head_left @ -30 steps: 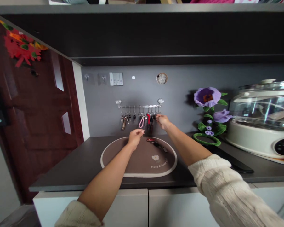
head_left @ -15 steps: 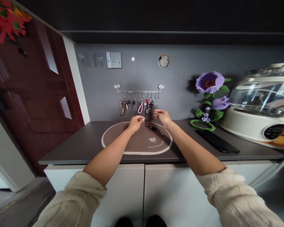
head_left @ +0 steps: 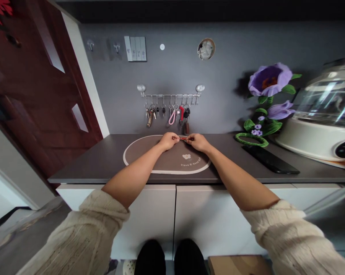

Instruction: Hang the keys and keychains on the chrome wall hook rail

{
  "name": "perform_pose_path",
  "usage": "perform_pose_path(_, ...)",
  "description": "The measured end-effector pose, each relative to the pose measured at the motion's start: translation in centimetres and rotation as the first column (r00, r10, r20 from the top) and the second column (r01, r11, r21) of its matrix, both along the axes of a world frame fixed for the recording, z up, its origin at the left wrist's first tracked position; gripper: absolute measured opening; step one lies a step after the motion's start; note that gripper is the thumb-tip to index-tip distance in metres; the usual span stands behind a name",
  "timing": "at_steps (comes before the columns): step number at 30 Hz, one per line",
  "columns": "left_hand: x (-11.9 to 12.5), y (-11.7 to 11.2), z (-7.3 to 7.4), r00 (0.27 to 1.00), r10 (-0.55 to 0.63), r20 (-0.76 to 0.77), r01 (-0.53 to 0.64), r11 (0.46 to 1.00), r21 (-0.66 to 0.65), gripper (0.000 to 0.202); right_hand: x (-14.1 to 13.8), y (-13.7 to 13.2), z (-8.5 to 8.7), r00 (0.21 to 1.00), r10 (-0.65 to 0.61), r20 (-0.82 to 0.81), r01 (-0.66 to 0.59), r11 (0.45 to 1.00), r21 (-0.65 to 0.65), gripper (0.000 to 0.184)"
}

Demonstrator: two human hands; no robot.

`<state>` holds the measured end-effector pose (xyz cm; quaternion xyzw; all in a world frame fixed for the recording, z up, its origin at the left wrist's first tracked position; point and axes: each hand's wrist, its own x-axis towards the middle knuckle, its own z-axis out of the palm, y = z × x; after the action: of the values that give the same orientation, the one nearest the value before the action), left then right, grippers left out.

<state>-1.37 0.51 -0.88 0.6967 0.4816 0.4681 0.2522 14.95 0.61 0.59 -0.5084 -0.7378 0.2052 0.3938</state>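
Both hands have dropped from the rack [head_left: 169, 95] and closed in on each other since the earlier frames; the view has also tipped down, so shoes and cabinet fronts now show. Left hand [head_left: 168, 140] and right hand [head_left: 198, 141] meet fingertip to fingertip over the back edge of the mat [head_left: 149, 162], each pinching one end of the red key [head_left: 183, 138] between them. Can't tell if the red key rests on the mat or is lifted just off it. The mat lies mid-bench [head_left: 103, 162], close to the back wall. Keys [head_left: 172, 114] hang from the rack on the wall, just above the hands. A black phone [head_left: 271, 161] lies flat toward the bench's right end, with a purple flower [head_left: 269, 79] behind it and a cooker [head_left: 318, 126] at the far right. A dark door [head_left: 31, 99] stands past the bench's left end.
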Motion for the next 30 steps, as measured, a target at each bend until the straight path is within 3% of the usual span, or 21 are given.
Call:
perform_pose_path(5,-0.04,0.05,-0.09,1.000,0.003,-0.029,-0.004,1.000,-0.030,0.007,-0.24,0.24,-0.09,0.999,0.030,-0.021,-0.030,0.999,0.011,0.012)
perform_pose_path(10,-0.02,0.16,-0.05,0.999,-0.003,-0.042,0.000,0.999,-0.053,0.011,-0.23,0.57,-0.21,0.996,0.007,0.087,-0.013,0.998,0.066,0.009)
perform_pose_path(15,-0.07,0.11,0.05,0.999,-0.006,-0.039,0.004,0.999,-0.050,0.012,-0.11,0.86,-0.26,0.998,0.025,0.066,-0.026,1.000,0.007,0.005)
perform_pose_path(23,-0.05,0.04,0.18,1.000,-0.005,-0.024,0.005,1.000,-0.010,0.013,-0.03,0.53,0.03,0.970,0.145,-0.193,-0.169,0.979,-0.114,0.015)
perform_pose_path(30,0.27,-0.41,0.62,0.994,-0.070,0.085,0.071,0.997,-0.008,0.015,-0.42,0.59,-0.01,0.833,0.157,-0.531,-0.284,0.944,-0.166,0.007)
